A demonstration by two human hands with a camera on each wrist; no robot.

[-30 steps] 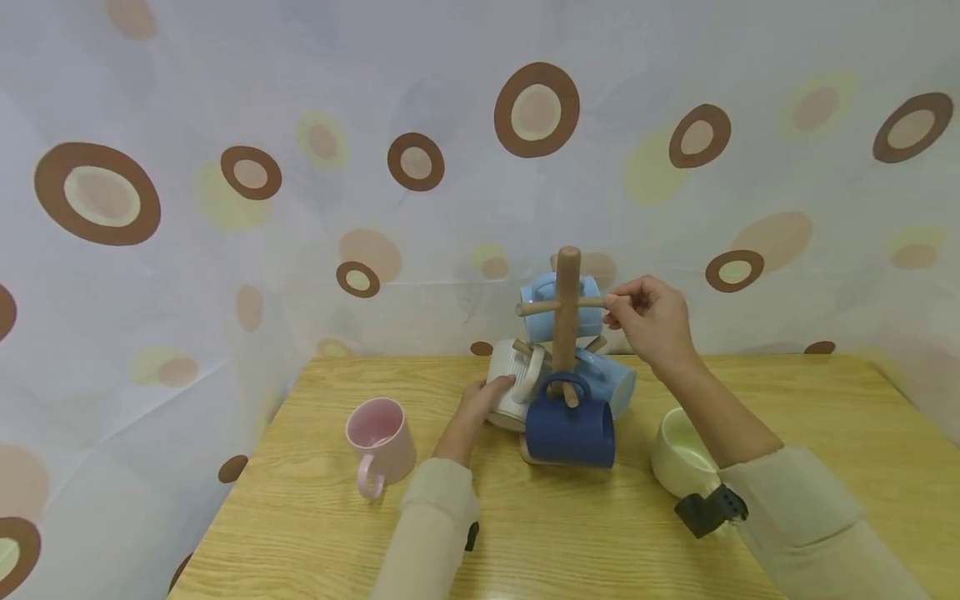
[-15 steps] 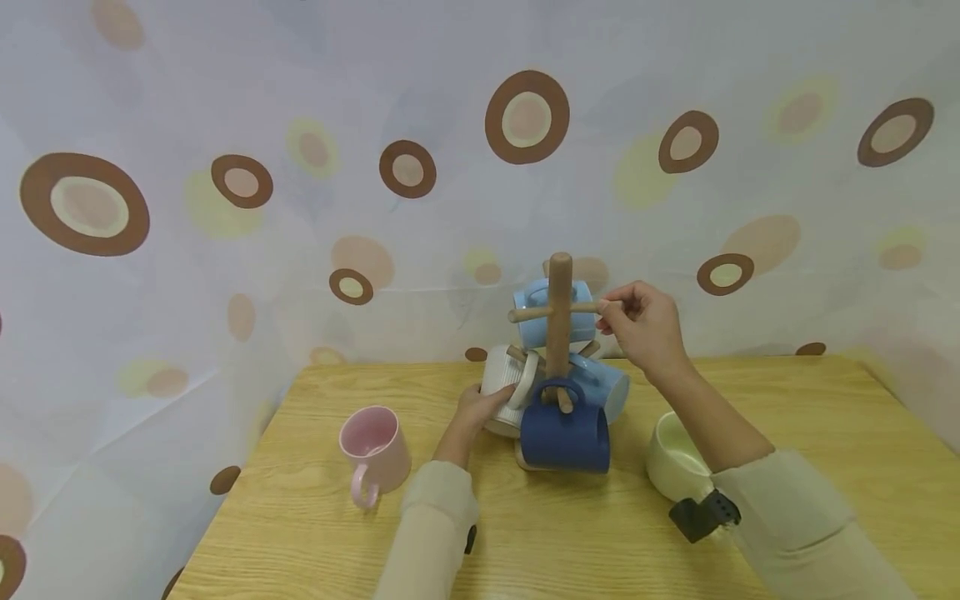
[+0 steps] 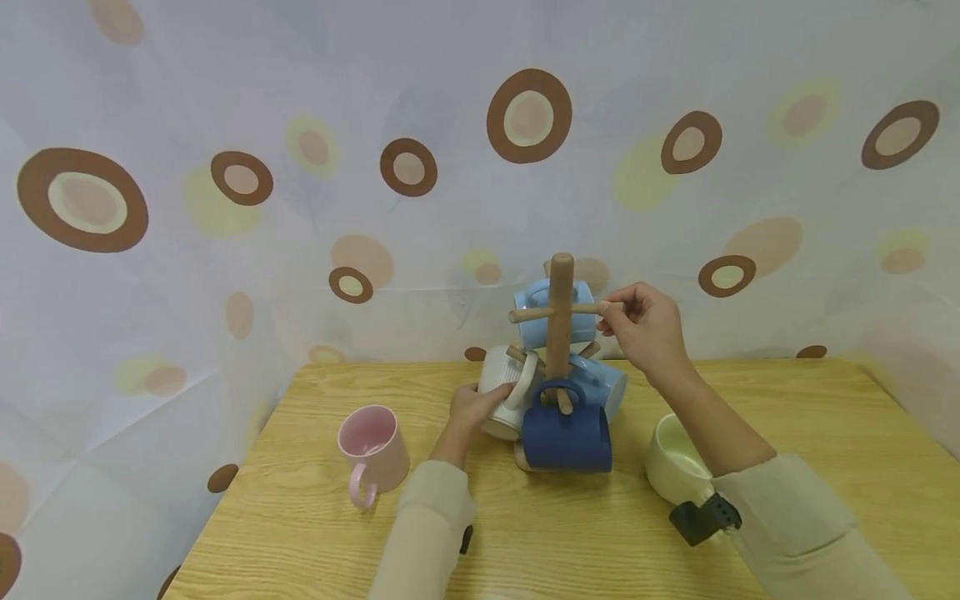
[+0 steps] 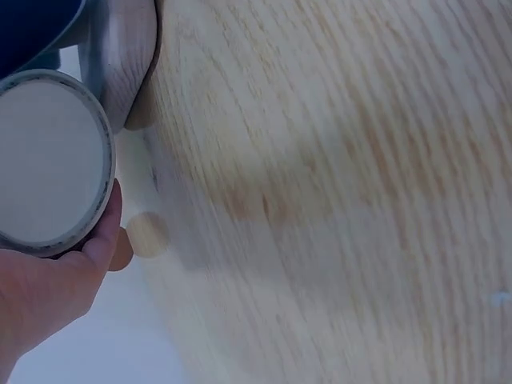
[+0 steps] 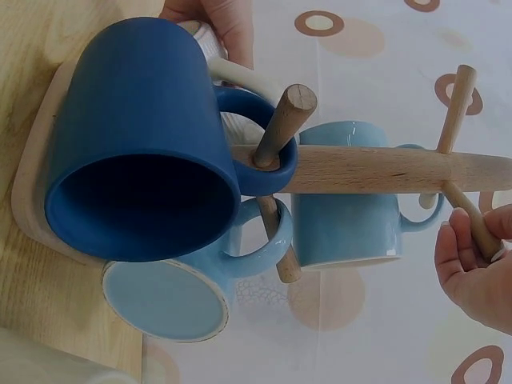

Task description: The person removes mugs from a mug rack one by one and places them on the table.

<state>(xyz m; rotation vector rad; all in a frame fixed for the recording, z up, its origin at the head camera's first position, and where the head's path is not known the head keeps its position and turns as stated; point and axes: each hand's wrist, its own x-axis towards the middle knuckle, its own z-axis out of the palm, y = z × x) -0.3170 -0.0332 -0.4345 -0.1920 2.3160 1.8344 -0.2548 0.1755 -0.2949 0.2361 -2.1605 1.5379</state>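
Note:
A wooden mug rack (image 3: 559, 333) stands towards the back of the table. My left hand (image 3: 474, 406) grips the ribbed white mug (image 3: 497, 375) on the rack's left side, where a peg overlaps it near its handle. In the left wrist view, fingers curl under the white mug's round base (image 4: 52, 164). Up on the right, my right hand (image 3: 648, 329) pinches the end of a bare upper peg (image 5: 480, 228) between thumb and fingers. A dark blue mug (image 3: 567, 437) hangs in front by its handle. One light blue mug (image 3: 603, 387) hangs behind it, another light blue mug (image 3: 536, 325) higher up.
On the table (image 3: 300, 542), a pink mug (image 3: 378, 454) stands upright at the left. A pale green mug (image 3: 671, 467) stands at the right, partly behind the right forearm. A patterned cloth (image 3: 450, 83) hangs behind the table's back edge.
The head view has shifted slightly. Both hands keep their hold, the left on the white mug and the right on the peg, with hardly any movement.

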